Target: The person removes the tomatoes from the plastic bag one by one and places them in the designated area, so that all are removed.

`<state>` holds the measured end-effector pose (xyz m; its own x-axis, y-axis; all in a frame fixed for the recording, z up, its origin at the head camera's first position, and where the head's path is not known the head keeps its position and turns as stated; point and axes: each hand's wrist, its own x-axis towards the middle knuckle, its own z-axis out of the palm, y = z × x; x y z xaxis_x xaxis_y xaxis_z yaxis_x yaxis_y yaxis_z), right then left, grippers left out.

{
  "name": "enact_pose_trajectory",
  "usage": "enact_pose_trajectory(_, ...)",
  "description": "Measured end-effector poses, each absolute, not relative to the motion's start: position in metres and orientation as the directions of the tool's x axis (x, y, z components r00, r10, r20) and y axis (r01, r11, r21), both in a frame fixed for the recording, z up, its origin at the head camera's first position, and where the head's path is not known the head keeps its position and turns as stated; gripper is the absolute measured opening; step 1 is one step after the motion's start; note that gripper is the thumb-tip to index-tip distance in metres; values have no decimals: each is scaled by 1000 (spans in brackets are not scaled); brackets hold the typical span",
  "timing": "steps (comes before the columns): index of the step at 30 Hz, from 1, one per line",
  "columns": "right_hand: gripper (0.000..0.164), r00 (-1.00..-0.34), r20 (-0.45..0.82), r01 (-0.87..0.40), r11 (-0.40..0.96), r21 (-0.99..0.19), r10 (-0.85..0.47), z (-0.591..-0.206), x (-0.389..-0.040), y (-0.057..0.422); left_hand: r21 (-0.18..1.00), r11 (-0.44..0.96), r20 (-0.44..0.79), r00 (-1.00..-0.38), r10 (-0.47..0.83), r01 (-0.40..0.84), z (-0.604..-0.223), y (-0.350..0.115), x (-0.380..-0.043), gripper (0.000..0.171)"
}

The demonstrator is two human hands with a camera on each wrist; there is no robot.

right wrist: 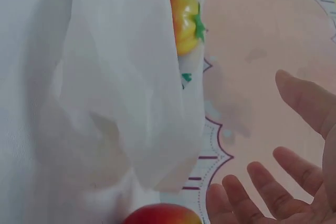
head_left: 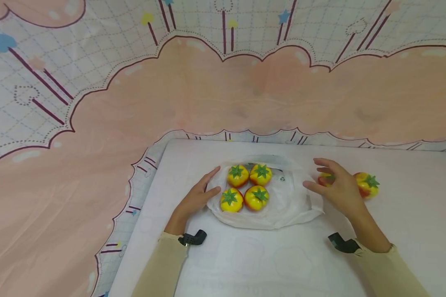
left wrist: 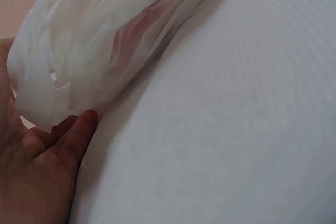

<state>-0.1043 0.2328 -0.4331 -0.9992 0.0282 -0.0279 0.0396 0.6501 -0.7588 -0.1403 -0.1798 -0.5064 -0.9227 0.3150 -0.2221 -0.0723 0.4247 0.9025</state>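
A white plastic bag lies on the table, and several yellow-and-red fruits with green star-shaped tops sit in a cluster on its left half. At the bag's left edge, my left hand touches the plastic with thumb and fingers spread; in the left wrist view a fingertip meets the crumpled bag. Past the bag's right side, my right hand hovers with fingers apart, holding nothing. It partly covers one fruit, while another fruit shows beyond the wrist.
The white table stretches around the bag. Its far edge meets a hanging cloth printed with peach cloud shapes, which also drapes down on the left. A dark strap device is worn on each wrist.
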Motion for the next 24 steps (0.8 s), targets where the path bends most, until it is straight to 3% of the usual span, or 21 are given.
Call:
enact_pose_trajectory(14,85,-992,-109,47,609,-791,-65,-435,-113,213,903,423,-228,-922,312,-80,-508,-179,-141,63)
enact_pose_trajectory(24,79,-982,-158,67,584,-809,-107,-442,-123,199,900,427,-236,-922,306,-88,-508,-180,-141,63)
